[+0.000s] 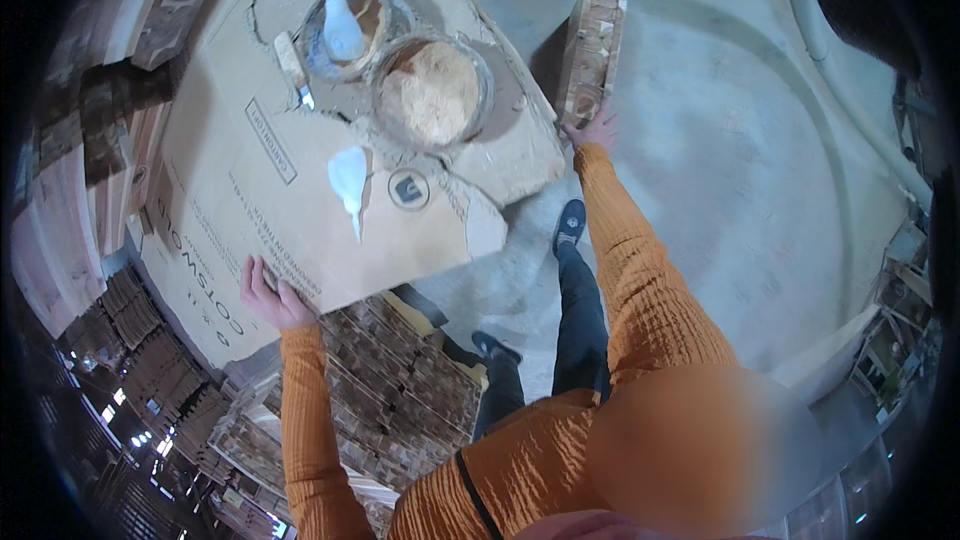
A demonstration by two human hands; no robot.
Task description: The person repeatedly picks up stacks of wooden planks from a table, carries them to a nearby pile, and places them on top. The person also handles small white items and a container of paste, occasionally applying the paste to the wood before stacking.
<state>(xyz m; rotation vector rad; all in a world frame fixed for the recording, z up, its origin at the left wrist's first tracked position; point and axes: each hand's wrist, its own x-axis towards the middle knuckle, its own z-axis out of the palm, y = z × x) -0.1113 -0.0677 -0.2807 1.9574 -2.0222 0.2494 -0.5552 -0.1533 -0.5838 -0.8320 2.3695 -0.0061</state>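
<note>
On the near left part of the cardboard-covered table [410, 250], my left hand [277, 302] rests with its fingers slightly parted, holding nothing. My right hand [594, 130] is at the near end of a long wooden panel [596, 45] made of joined blocks, thumb on its left side and fingers to the right. The panel stands on edge just right of the table. A white squeeze bottle [348, 180] lies on the cardboard between my hands. Behind it sits a tub of pale sawdust-like powder [432, 93].
A second tub [325, 52] holds another white bottle [342, 28]. Beside it lies a knife-like tool [293, 70]. Stacked wooden blocks [400, 375] are below the table's near edge, more wood pieces [65, 230] at left. A pipe [850, 100] runs along the floor at right.
</note>
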